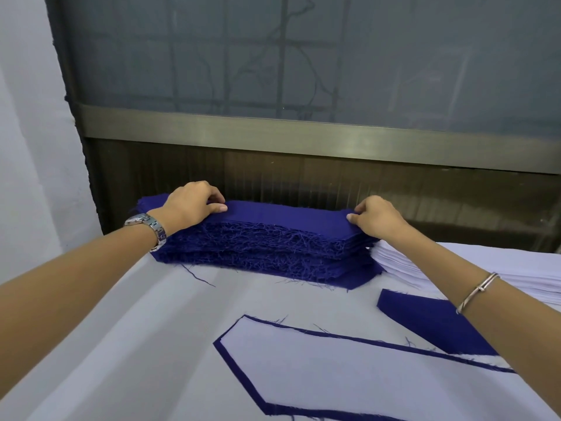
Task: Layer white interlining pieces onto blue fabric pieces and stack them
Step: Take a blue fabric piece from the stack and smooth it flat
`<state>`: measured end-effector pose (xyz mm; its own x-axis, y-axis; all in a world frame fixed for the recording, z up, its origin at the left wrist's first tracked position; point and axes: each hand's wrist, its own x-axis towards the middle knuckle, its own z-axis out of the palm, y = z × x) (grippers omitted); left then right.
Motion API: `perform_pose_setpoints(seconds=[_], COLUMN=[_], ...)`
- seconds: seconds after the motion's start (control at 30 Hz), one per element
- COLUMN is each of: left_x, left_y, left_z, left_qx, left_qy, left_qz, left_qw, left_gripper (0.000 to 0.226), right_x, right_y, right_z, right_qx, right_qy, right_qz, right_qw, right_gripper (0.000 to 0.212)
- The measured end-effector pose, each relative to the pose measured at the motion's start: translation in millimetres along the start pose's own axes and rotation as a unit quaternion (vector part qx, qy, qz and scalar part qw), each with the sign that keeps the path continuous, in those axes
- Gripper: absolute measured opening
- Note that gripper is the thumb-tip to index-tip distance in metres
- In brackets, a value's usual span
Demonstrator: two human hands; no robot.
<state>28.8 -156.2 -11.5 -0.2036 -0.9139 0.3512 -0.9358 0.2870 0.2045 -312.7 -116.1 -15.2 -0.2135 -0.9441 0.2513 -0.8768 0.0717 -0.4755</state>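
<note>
A thick stack of frayed blue fabric pieces [267,241] lies at the far edge of the table. My left hand [191,205] pinches the top blue piece near the stack's left end. My right hand [375,218] pinches the same top layer at the right end. In front lies a white interlining piece [349,369] laid on a blue piece whose edge shows all around it. A single blue piece [425,320] rests to the right, partly under my right forearm. A stack of white interlining pieces [516,268] sits at the far right.
The table is covered with a white cloth [136,329]. Behind the stacks stands a dark metal-framed window [303,138] with frosted glass. A pale wall [27,147] rises at the left.
</note>
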Motion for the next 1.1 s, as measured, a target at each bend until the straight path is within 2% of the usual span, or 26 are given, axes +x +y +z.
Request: perform_pose_setpoints(seconds=[0.13, 0.23, 0.33, 0.47, 0.57, 0.67, 0.8, 0.97, 1.1], left_x=[-0.3, -0.3, 0.9, 4.3, 8.0, 12.1, 15.5, 14.0, 8.4], left_y=[-0.2, -0.5, -1.0, -2.4, -3.9, -2.6, -0.3, -2.4, -8.7], left_z=[-0.2, -0.1, 0.4, 0.6, 2.2, 4.4, 3.8, -0.4, -7.3], left_qx=[-0.006, -0.009, -0.016, -0.019, -0.027, -0.03, -0.012, 0.01, 0.142], left_qy=[-0.007, -0.011, -0.015, -0.019, -0.027, -0.039, -0.04, -0.019, 0.03], left_qz=[-0.003, -0.001, 0.0, 0.006, 0.016, 0.034, 0.054, 0.044, 0.048], left_qw=[1.0, 1.0, 1.0, 1.0, 0.999, 0.998, 0.998, 0.999, 0.988], left_gripper=[0.033, 0.033, 0.034, 0.039, 0.04, 0.045, 0.049, 0.051, 0.044], right_x=[1.3, 1.8, 2.8, 1.5, -1.6, -6.3, -12.4, -16.3, -18.3], right_y=[-4.8, -4.1, 1.2, 10.0, 15.5, 23.8, 34.7, 39.9, 42.8], right_z=[-3.6, -6.1, -6.4, -7.0, -6.8, -4.7, -1.7, -1.5, -2.7], right_qx=[0.025, 0.048, 0.077, 0.131, 0.187, 0.216, 0.222, 0.226, 0.228], right_qy=[-0.006, 0.003, 0.005, 0.025, 0.041, 0.084, 0.096, 0.108, 0.095], right_qz=[-0.01, -0.021, -0.032, -0.034, -0.035, -0.068, -0.122, -0.144, -0.144], right_qw=[1.0, 0.999, 0.997, 0.991, 0.981, 0.97, 0.963, 0.957, 0.958], right_gripper=[0.026, 0.003, 0.026, 0.017, 0.033, 0.03, 0.013, 0.028, 0.017])
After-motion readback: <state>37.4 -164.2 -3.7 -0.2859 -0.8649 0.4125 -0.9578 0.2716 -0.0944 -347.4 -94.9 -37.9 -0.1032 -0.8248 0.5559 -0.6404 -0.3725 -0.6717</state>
